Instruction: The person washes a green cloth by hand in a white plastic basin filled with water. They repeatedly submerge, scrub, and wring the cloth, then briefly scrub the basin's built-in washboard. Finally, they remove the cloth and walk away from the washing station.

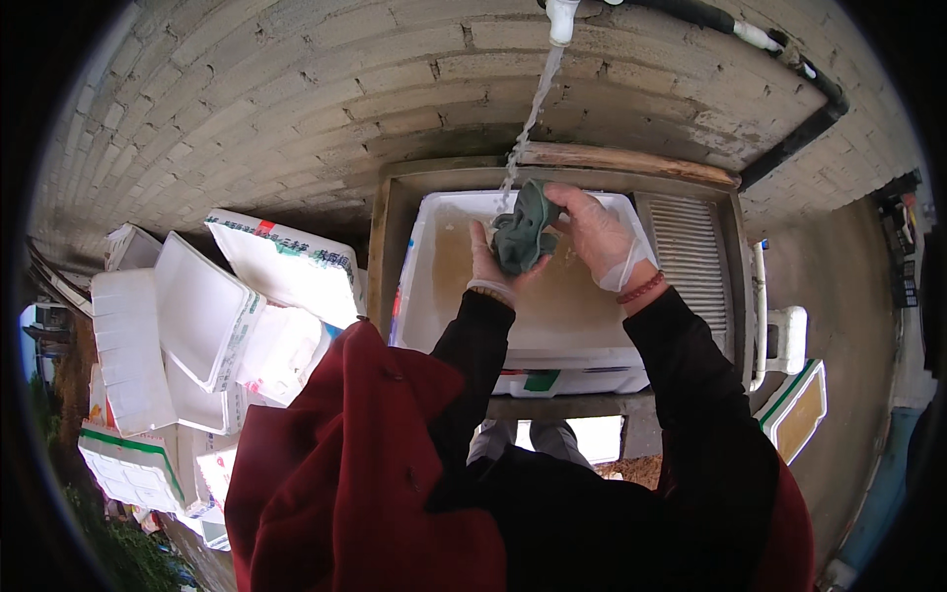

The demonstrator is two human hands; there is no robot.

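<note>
A grey-green cloth (523, 232) is bunched up between both my hands, over a white foam box (424, 247) that holds murky brownish water. My left hand (486, 264) grips the cloth from below. My right hand (602, 237), in a thin clear glove with a red band at the wrist, closes on it from the right. A stream of water (528, 118) falls from a white tap (561, 20) onto the cloth.
The foam box sits in a wooden-framed basin (380, 247) against a brick wall (247, 99). A ribbed washboard surface (691, 257) lies to its right. Several white foam boxes and lids (197, 316) are stacked at the left. A black pipe (799, 128) runs along the wall.
</note>
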